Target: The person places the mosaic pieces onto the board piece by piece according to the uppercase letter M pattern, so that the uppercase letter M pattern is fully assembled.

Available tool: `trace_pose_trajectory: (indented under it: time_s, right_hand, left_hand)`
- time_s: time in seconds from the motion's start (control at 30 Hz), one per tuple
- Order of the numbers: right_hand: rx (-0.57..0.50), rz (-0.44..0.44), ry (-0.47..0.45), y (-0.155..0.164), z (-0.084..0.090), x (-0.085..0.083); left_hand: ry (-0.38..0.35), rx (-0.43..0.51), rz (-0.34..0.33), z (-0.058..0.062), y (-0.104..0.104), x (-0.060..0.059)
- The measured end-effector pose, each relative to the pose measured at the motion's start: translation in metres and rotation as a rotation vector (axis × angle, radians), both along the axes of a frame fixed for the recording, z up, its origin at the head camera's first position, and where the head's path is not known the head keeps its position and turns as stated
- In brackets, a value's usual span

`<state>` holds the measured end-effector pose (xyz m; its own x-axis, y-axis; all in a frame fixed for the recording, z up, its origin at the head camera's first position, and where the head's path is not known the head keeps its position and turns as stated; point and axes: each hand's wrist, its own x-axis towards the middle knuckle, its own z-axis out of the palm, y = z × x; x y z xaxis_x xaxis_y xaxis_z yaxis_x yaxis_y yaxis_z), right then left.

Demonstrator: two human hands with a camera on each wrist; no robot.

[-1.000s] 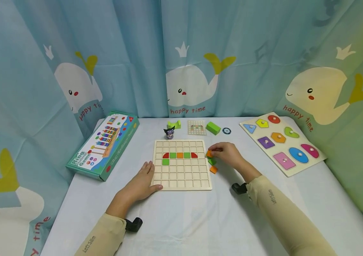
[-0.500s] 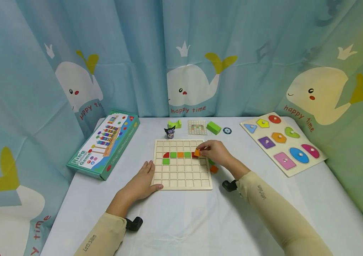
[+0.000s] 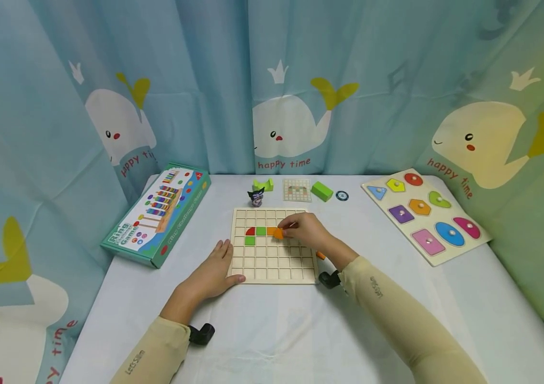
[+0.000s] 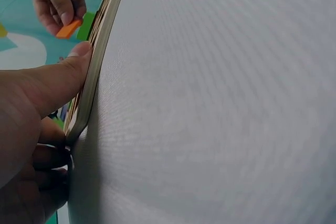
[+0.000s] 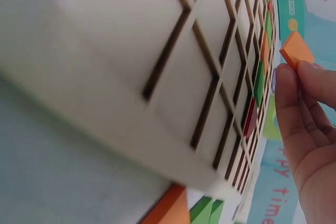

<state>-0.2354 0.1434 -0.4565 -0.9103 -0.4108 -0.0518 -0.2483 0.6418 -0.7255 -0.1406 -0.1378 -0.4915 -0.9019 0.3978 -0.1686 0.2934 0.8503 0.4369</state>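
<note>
A wooden grid board (image 3: 274, 269) lies in the middle of the table. Its second row holds a red quarter-round tile (image 3: 250, 231), a green tile (image 3: 261, 231) and an orange tile; another green tile (image 3: 250, 240) sits below the red one. My right hand (image 3: 288, 230) is over that row and pinches a loose orange tile (image 3: 278, 233) (image 5: 296, 48) just above the board. My left hand (image 3: 229, 264) rests flat on the board's near left corner, thumb (image 4: 63, 72) pressed to its edge. The right hand hides the row's right end.
A spare orange tile (image 3: 320, 255) lies by the board's right edge. Behind the board are a small dark figure (image 3: 255, 197), green blocks (image 3: 321, 191), a pattern card (image 3: 297, 190) and a black disc (image 3: 342, 196). A game box (image 3: 157, 213) lies left, a shape puzzle (image 3: 425, 213) right. Curtains close in all around.
My right hand has carried the orange tile leftward, from beside the board's right edge to over the middle of the second row. The left hand has stayed put.
</note>
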Motion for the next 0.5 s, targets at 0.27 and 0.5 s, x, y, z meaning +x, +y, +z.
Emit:
trace_pose_trajectory:
  time_s: [0.27,0.5]
  right_hand:
    - [-0.009,0.046,0.011,-0.017,0.004,0.002]
    - [0.008,0.064,-0.005,-0.032,0.0,0.003]
  left_hand:
    - [-0.007,-0.007,0.006,-0.001,0.0,-0.001]
    - [-0.013,-0.012,0.005,0.0,0.0,0.0]
